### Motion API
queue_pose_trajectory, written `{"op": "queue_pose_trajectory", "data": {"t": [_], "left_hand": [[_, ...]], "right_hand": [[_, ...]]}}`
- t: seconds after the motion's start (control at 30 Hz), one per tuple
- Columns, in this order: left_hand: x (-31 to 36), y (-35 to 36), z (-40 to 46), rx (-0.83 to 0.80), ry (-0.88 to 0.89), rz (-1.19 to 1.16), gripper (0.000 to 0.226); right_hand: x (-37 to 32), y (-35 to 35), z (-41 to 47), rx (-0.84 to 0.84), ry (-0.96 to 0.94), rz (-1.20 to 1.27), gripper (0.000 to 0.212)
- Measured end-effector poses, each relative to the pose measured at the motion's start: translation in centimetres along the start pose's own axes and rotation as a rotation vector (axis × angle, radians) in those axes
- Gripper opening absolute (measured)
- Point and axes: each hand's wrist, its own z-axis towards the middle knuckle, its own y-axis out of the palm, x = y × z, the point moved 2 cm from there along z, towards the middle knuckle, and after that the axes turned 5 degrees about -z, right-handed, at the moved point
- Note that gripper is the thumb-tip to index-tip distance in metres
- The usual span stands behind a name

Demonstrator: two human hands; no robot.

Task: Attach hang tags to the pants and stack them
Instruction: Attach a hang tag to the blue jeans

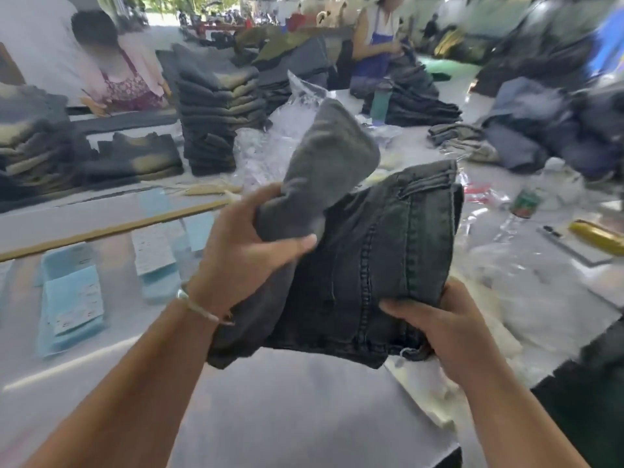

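While folded stacks of washed denim (37,143) fill the upper left of the frame, a person in a pink top (125,79) leans at the far side of the white desk (297,400). Lower left, pale blue hang tags (72,298) lie in loose rows on the desk, some with white printed slips on top, below a long tan strip (111,229) that runs diagonally across the surface. A taller pile of folded pants (211,119) stands behind them, upper centre-left, with crumpled clear plastic bags (270,143) just beside it.

At centre, a pair of dark grey pants (388,258) is held up off the desk by both hands. The left hand (250,251), a thin bracelet (199,307) at its wrist, has fingers and thumb curled round a bunched leg end that stands up toward the upper centre. The right hand (449,329), lower right of centre, grips the lower edge of the folded body, thumb laid across the dark fabric near a seam — the stitching plainly visible.

Upper centre-right, a second worker in a blue apron (374,52) sits behind more dark garments. To the right, heaped blue-grey clothing (540,130) is blurred; a plastic bottle (521,207) and a yellow object (597,236) lie among clear wrappers at the right edge.
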Motion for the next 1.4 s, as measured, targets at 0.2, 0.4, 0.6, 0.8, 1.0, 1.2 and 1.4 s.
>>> {"op": "queue_pose_trajectory", "data": {"t": [0.2,0.4,0.6,0.8,1.0,1.2,1.4], "left_hand": [[-4.1,10.2,14.9,-0.003,-0.185,-0.180,0.017],[-15.7,18.1,16.7,-0.323,-0.393,0.942,0.046],[-21.2,26.6,6.3,-0.830,-0.514,0.921,0.072],[-20.9,27.7,3.9,-0.797,-0.428,0.723,0.060],[-20.3,23.7,1.8,-0.853,-0.369,0.648,0.036],[-16.5,15.1,-0.1,-0.445,-0.382,0.508,0.024],[-11.7,-0.9,-5.8,-0.062,-0.398,0.508,0.013]], "right_hand": [[4.3,-9.6,1.1,0.422,0.135,0.006,0.023],[14.0,-12.7,-0.7,0.386,0.922,0.034,0.057],[15.7,-14.8,-0.9,0.370,1.035,0.225,0.043],[13.0,-14.0,0.3,0.153,0.795,0.256,0.027],[9.1,-15.6,1.7,-0.406,0.742,-1.190,0.063],[5.1,-8.1,6.2,-0.257,0.251,-1.235,0.050],[5.9,7.5,7.5,-0.554,-0.076,-0.939,0.015]]}}
